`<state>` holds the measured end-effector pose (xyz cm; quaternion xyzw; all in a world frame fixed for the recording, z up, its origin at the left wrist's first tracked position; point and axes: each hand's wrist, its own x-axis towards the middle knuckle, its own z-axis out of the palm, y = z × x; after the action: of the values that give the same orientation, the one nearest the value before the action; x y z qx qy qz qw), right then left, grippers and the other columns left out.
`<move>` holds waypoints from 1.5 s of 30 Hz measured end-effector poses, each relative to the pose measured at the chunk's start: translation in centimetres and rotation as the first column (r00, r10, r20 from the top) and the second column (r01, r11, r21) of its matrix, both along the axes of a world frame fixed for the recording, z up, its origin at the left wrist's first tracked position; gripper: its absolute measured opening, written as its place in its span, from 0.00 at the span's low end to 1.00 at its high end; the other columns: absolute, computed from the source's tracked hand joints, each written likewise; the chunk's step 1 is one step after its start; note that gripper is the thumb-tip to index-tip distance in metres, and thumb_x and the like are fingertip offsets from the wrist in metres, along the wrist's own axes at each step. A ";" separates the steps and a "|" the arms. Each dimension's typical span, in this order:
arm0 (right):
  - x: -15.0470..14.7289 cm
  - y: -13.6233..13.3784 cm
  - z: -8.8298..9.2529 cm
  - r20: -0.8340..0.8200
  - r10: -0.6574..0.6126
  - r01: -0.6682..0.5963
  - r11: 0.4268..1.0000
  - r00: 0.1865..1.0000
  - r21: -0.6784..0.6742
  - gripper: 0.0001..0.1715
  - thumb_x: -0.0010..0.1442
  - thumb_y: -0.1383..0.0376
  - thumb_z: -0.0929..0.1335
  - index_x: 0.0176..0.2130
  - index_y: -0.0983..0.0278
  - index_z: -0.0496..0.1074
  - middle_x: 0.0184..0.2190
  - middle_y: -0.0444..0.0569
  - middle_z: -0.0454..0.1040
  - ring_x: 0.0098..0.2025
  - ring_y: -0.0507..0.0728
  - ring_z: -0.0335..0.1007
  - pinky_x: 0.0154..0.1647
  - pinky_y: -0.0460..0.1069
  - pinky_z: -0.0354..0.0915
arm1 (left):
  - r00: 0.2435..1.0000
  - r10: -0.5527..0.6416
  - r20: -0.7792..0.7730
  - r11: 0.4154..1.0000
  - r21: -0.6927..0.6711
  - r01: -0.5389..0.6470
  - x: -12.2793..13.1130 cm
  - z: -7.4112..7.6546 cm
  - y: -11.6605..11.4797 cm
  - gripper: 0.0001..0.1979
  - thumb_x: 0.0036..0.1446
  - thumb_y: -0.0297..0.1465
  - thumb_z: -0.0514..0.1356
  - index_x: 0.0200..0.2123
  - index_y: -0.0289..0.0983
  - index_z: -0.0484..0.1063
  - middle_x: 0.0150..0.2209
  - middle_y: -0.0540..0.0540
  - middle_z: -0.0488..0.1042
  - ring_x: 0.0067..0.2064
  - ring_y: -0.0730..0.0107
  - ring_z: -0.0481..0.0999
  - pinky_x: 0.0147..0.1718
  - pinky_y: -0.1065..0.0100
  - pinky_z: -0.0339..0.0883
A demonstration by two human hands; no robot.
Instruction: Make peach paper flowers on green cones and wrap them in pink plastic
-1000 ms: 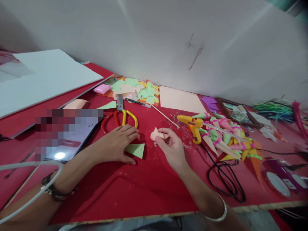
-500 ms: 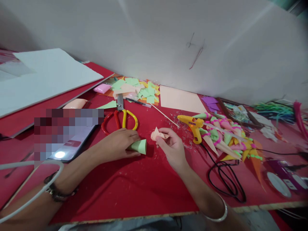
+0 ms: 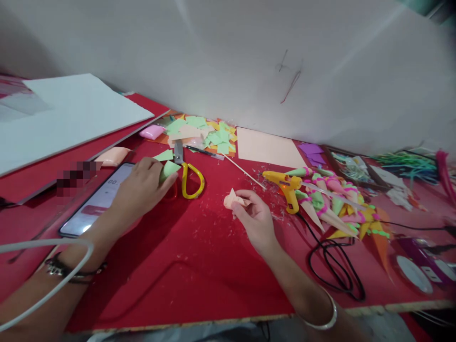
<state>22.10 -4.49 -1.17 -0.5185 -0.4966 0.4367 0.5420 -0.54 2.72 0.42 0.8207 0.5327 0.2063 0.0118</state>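
My left hand is closed on a rolled green paper cone, its wide end facing the scissors. The scissors lie beside it, one handle yellow and the red one largely hidden behind my fingers. Between the thumb and fingers of my right hand is a small folded peach paper piece with a pointed tip. Under my left forearm, a phone with a lit screen is partly covered.
A yellow glue gun rests right of my right hand, its black cord looped below. Decorated paper cones are heaped beyond it. Cut paper pieces, a peach sheet and a thin stick lie toward the wall.
My left hand has carried the green paper cone left and away from me, over the scissors' red handle. My right hand stays in place with the peach paper piece.
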 end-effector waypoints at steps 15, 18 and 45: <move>-0.2 -0.3 0.3 -0.053 0.051 -0.050 0.999 0.997 0.010 0.10 0.49 0.63 0.67 0.35 0.60 0.67 0.26 0.42 0.69 0.24 0.48 0.64 0.24 0.44 0.62 | 0.894 -0.420 0.157 0.856 -0.259 0.447 3.7 -1.1 -2.8 0.18 0.56 0.42 0.50 0.44 0.36 0.62 0.35 0.44 0.72 0.35 0.65 0.72 0.32 0.69 0.62; -0.3 -0.4 0.4 -0.087 0.079 -0.076 0.997 0.993 0.034 0.10 0.48 0.64 0.68 0.34 0.60 0.68 0.26 0.42 0.69 0.24 0.48 0.64 0.24 0.44 0.63 | 0.892 -0.424 0.157 0.858 -0.244 0.451 3.8 -1.3 -3.0 0.19 0.55 0.43 0.51 0.45 0.37 0.62 0.37 0.44 0.72 0.35 0.65 0.72 0.32 0.69 0.62; -0.5 -0.6 0.4 0.284 0.126 -0.202 0.946 0.950 0.254 0.04 0.52 0.68 0.65 0.32 0.60 0.67 0.31 0.45 0.66 0.33 0.52 0.63 0.34 0.48 0.61 | 0.909 -0.411 0.070 0.890 -0.185 0.417 4.0 -1.2 -3.3 0.17 0.56 0.43 0.48 0.39 0.36 0.62 0.32 0.45 0.72 0.31 0.64 0.73 0.27 0.70 0.61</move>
<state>21.63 -5.13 -0.74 -0.4468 -0.6628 0.3331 0.5001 3.49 -0.58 -0.75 0.9071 0.3629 0.1577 0.1438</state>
